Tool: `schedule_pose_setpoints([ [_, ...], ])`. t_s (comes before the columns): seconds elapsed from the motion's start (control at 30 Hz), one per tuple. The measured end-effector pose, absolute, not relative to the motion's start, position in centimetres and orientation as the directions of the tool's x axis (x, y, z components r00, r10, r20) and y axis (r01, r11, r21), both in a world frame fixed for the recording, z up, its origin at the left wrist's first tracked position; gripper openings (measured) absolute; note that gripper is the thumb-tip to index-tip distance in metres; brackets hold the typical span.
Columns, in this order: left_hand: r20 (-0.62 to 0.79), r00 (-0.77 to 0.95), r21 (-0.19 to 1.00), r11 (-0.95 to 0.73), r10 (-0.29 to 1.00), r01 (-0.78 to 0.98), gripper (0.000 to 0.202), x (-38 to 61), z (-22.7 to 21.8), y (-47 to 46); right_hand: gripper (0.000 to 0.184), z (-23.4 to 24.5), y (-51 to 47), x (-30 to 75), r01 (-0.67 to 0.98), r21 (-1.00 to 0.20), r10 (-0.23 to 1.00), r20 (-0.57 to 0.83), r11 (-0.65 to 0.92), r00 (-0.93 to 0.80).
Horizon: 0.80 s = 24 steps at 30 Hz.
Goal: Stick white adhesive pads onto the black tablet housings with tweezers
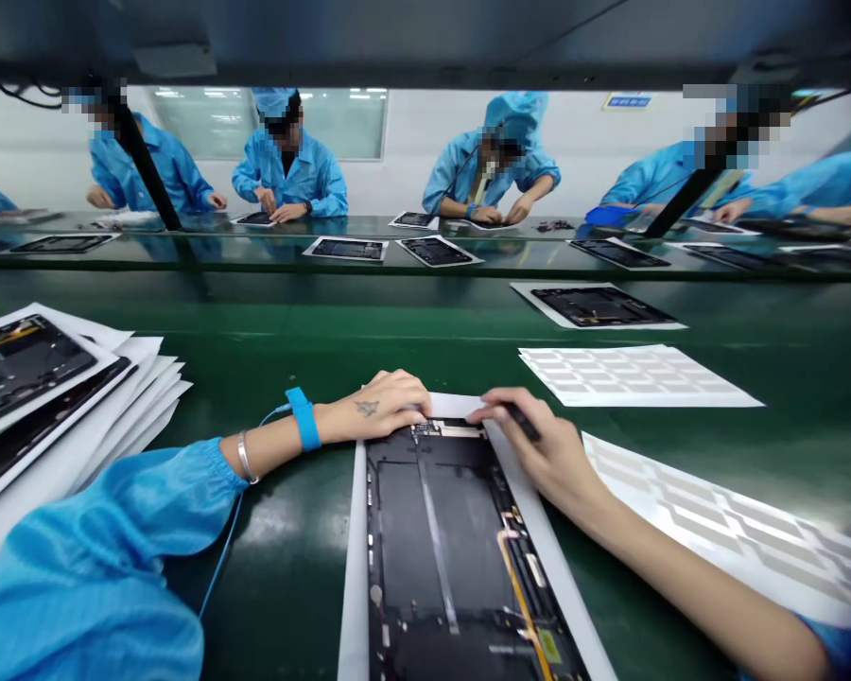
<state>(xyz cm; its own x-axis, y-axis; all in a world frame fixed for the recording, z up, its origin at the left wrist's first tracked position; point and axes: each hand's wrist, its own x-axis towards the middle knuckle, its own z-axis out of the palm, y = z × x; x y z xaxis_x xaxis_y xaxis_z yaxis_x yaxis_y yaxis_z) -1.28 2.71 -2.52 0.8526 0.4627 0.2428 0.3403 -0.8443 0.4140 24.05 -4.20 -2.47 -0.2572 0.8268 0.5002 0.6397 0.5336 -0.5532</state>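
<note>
The right hand pinches a slim dark tool; the open left hand rests on the tablet housing, which looks thin and fragile, best held by its edges.

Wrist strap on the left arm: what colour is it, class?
The wrist strap is bright blue, and it shows best in the head view.

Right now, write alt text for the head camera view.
The left hand and right hand, holding a small dark tool, work at the top edge of an open tablet chassis on a green bench. Co-workers in blue smocks work opposite.
</note>
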Motion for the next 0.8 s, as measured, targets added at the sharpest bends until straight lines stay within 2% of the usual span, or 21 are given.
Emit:
schedule_pose_setpoints([
  [0.1, 0.273, 0.817, 0.342, -0.845, 0.509, 0.412, 0.023, -1.2, -1.9, 2.5, 0.024, -2.1, -3.7, 24.5, 0.574, -0.701, 0.868, 0.496, 0.423, -0.034],
  [0.2, 0.193, 0.773, 0.245, -0.792, 0.604, 0.559, 0.028, -0.7, -1.2, 2.1, 0.028, -1.8, -3.3, 24.7, 0.505, -0.758, 0.877, 0.480, 0.413, 0.003],
  [0.27, 0.132, 0.778, 0.187, -0.786, 0.614, 0.589, 0.025, -0.3, -0.9, 2.0, 0.028, -1.5, -3.4, 24.7, 0.476, -0.769, 0.872, 0.489, 0.427, 0.009],
  [0.33, 0.124, 0.779, 0.213, -0.783, 0.615, 0.584, 0.023, -0.2, -0.3, 2.5, 0.028, -0.8, -3.8, 24.7, 0.446, -0.768, 0.847, 0.531, 0.461, 0.038],
  [0.4, 0.169, 0.725, 0.274, -0.739, 0.667, 0.616, 0.023, -0.8, 0.7, 3.9, 0.026, 0.0, -4.4, 24.8, 0.416, -0.754, 0.805, 0.587, 0.508, 0.082],
  [0.47, 0.231, 0.613, 0.307, -0.654, 0.756, 0.692, 0.026, -2.1, 2.2, 6.3, 0.023, 0.7, -5.2, 24.9, 0.393, -0.727, 0.757, 0.645, 0.563, 0.108],
  [0.6, 0.352, 0.299, 0.298, -0.409, 0.887, 0.863, 0.027, -6.2, 5.7, 12.1, 0.017, 1.4, -6.2, 25.1, 0.401, -0.651, 0.682, 0.727, 0.645, 0.084],
  [0.7, 0.377, 0.054, 0.299, -0.176, 0.925, 0.938, 0.028, -8.9, 6.9, 15.0, 0.017, 1.0, -6.3, 25.0, 0.428, -0.638, 0.695, 0.718, 0.640, 0.032],
  [0.8, 0.387, -0.115, 0.286, 0.000, 0.915, 0.958, 0.035, -10.7, 6.9, 15.6, 0.019, 0.6, -5.9, 25.1, 0.456, -0.636, 0.718, 0.696, 0.623, -0.010],
])
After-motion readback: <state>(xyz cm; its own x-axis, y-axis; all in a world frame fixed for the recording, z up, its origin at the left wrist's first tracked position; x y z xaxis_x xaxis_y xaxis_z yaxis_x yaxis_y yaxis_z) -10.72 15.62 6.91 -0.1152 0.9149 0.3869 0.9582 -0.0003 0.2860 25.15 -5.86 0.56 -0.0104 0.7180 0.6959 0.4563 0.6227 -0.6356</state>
